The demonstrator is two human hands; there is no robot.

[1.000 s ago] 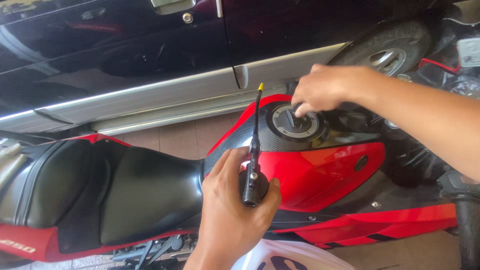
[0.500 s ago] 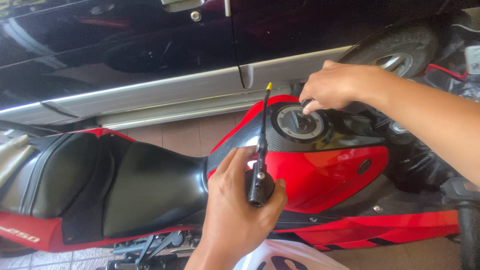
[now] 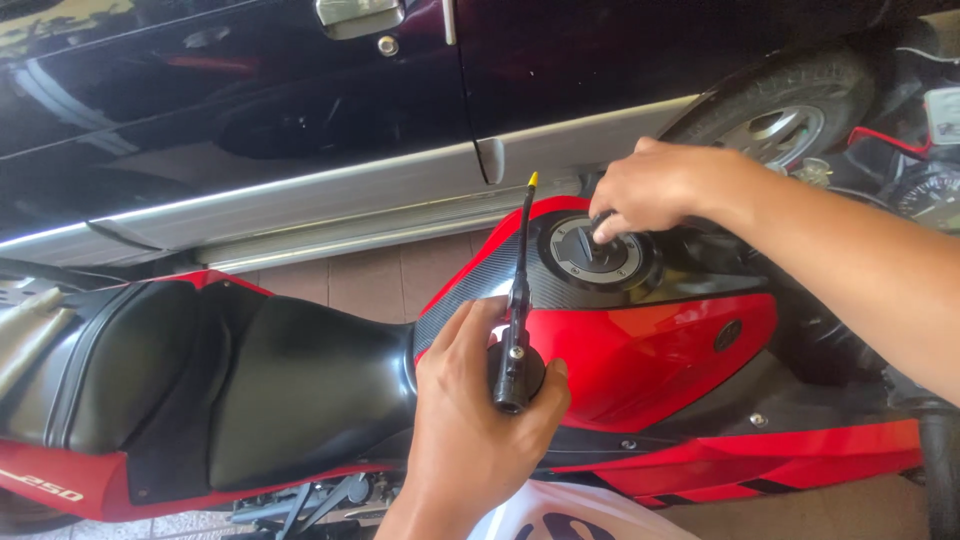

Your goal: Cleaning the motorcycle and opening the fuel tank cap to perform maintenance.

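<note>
- While the left hand (image 3: 470, 430) is gripping the black nozzle tool (image 3: 517, 320) closed-fisted, its long axis is pointing toward 12 o'clock, yellow tip uppermost.
- Lying at 1 o'clock from that hand, the fuel cap (image 3: 590, 255) is sitting atop the red tank (image 3: 650, 345).
- The right hand (image 3: 660, 185), nearer, is pinching at the cap, fingers curled.
- Compared with the earlier frame, both hands are sitting nearly unchanged.

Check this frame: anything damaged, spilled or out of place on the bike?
Nothing stands out. The red tank and black seat look intact and dry. The right hand rests on the fuel cap; the left hand holds a black nozzle upright.
</note>
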